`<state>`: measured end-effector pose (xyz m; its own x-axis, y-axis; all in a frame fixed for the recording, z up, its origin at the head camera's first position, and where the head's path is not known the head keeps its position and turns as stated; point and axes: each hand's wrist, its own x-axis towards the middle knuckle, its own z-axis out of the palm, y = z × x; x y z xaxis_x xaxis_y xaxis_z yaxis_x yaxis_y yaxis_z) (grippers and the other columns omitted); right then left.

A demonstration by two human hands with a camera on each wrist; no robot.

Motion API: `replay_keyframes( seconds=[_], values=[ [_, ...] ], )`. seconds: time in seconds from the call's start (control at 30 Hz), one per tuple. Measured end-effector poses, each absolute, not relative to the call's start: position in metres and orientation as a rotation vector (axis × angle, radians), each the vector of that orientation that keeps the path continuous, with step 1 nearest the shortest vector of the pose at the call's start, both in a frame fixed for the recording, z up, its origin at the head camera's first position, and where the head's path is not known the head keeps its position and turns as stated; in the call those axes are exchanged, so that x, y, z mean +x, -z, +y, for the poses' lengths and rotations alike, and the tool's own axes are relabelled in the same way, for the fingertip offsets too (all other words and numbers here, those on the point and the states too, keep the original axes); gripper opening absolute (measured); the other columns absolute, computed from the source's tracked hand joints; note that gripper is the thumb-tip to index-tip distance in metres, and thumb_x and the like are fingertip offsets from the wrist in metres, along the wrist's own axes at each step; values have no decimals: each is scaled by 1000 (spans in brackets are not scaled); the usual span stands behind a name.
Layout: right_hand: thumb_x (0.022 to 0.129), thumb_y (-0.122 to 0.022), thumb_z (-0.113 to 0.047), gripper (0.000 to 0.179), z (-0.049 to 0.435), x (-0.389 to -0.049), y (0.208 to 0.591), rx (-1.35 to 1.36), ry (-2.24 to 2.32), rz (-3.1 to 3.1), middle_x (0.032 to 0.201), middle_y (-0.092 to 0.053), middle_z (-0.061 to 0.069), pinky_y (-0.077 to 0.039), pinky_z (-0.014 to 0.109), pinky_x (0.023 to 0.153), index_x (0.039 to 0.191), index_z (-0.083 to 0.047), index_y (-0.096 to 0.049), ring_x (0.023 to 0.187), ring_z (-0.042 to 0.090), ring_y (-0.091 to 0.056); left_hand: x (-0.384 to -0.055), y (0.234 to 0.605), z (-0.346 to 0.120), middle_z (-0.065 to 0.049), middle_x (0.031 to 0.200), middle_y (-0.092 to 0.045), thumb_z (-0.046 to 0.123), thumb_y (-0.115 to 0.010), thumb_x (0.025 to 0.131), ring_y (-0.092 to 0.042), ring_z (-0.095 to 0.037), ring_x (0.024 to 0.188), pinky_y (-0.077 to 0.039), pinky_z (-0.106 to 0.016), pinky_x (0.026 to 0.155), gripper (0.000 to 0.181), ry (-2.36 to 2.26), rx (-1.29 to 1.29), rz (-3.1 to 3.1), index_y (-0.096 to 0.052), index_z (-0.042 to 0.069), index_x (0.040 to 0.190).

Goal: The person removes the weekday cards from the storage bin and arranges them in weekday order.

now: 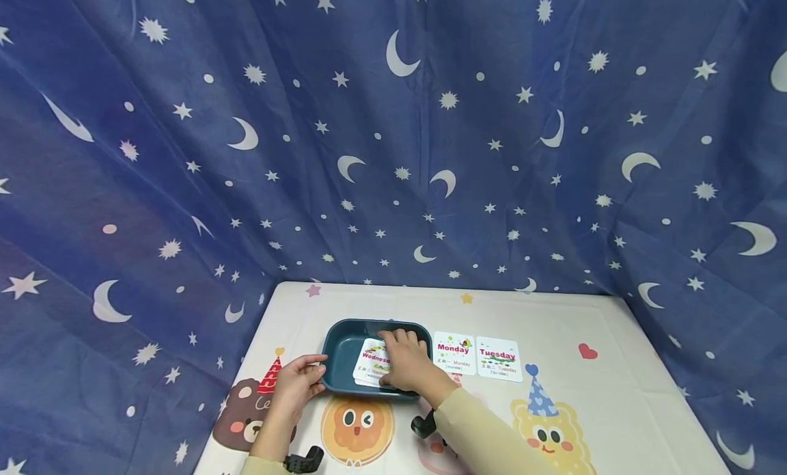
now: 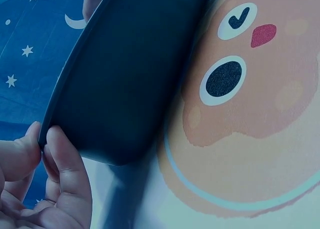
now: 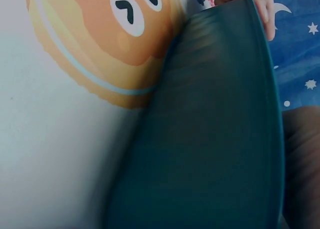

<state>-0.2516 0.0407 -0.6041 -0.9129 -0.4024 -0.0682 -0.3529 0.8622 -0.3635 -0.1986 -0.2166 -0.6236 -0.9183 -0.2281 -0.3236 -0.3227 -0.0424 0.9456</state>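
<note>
A dark teal plastic tray (image 1: 341, 355) with a raised rim stands on the table. My left hand (image 1: 299, 385) pinches its left rim between thumb and fingers; the left wrist view shows this hand (image 2: 55, 174) at the corner of the tray (image 2: 120, 79). Reaching into the tray from the right, my right hand (image 1: 408, 362) grips a white Wednesday card (image 1: 371, 359), thumb at the near edge and fingers at the far edge. At least one more card shows beneath it. In the right wrist view, the tray wall (image 3: 210, 124) hides most of that hand.
Right of the tray, a Monday card (image 1: 454, 354) and a Tuesday card (image 1: 499, 359) lie face up side by side. The white tablecloth (image 1: 565, 324) has printed cartoon figures. A blue curtain (image 1: 381, 154) with moons and stars hangs behind the table.
</note>
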Motion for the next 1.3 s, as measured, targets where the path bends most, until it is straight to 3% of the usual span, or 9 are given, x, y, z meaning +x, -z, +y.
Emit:
replay_keyframes(
  seconds=[0.47, 1.0, 1.17, 1.3],
  values=[
    [70, -102, -41, 106, 34, -258, 620, -513, 433, 2921, 142, -59, 10, -41, 43, 92, 159, -18, -49, 121, 28, -48, -199, 624, -217, -4, 83, -60, 4, -71, 102, -59, -15, 71, -60, -24, 63, 31, -2149, -603, 2112, -70, -6, 131],
    [61, -107, -37, 102, 38, -260, 621, -546, 444, 2954, 125, -53, 8, -36, 39, 89, 149, -17, -59, 112, 25, -42, -199, 627, -219, -4, 84, -60, 4, -72, 102, -60, -16, 72, -61, -25, 63, 31, -2158, -602, 2105, -71, -4, 132],
    [64, -106, -33, 92, 39, -259, 621, -601, 482, 2971, 119, -52, 5, -32, 36, 83, 145, -22, -63, 105, 23, -40, -200, 627, -219, -4, 83, -60, 4, -71, 102, -60, -16, 71, -61, -25, 63, 32, -2164, -599, 2100, -70, -5, 132],
    [73, -101, -27, 78, 40, -258, 621, -642, 498, 2975, 110, -51, 3, -29, 34, 80, 143, -25, -65, 97, 21, -37, -199, 626, -218, -4, 83, -60, 5, -71, 102, -59, -15, 71, -61, -25, 63, 32, -2161, -602, 2101, -70, -5, 132]
  ],
)
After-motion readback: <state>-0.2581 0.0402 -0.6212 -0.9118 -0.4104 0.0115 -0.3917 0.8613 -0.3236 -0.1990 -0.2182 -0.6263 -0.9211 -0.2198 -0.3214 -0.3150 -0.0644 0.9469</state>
